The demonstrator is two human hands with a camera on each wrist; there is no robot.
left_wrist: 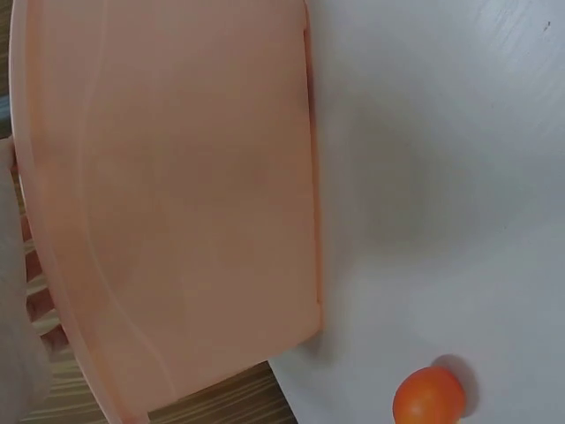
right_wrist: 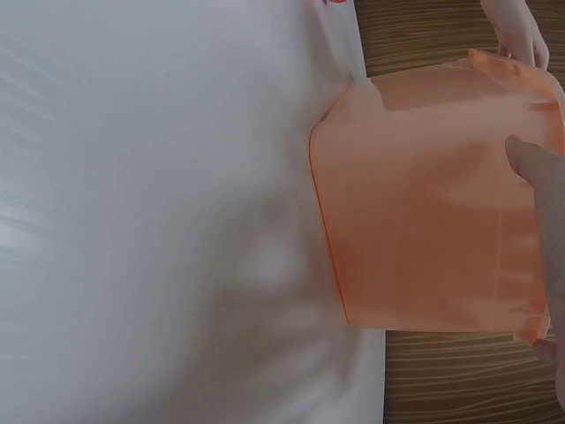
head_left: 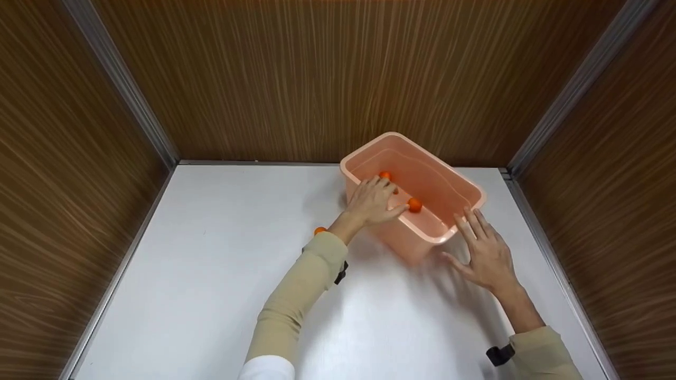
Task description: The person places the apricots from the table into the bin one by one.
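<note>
A peach plastic bin (head_left: 465, 186) stands slanted at the back right of the white table. My left hand (head_left: 376, 202) lies over its near-left rim with relaxed fingers reaching inside. One small orange ball (head_left: 415, 205) lies in the bin at my thumb tip, and another (head_left: 385, 176) shows by my fingertips. I cannot see either being pinched. A third orange ball (head_left: 319, 230) (left_wrist: 428, 397) sits on the table beside my left wrist. My right hand (head_left: 478, 245) has straight, spread fingers, and their tips reach the bin's front-right corner. The bin's outer wall (left_wrist: 177, 194) (right_wrist: 424, 194) fills both wrist views.
Wood-grain walls with metal corner strips (head_left: 132, 100) close the table (head_left: 211, 274) in on three sides. The bin stands close to the back wall. Bare white tabletop spreads to the left and front.
</note>
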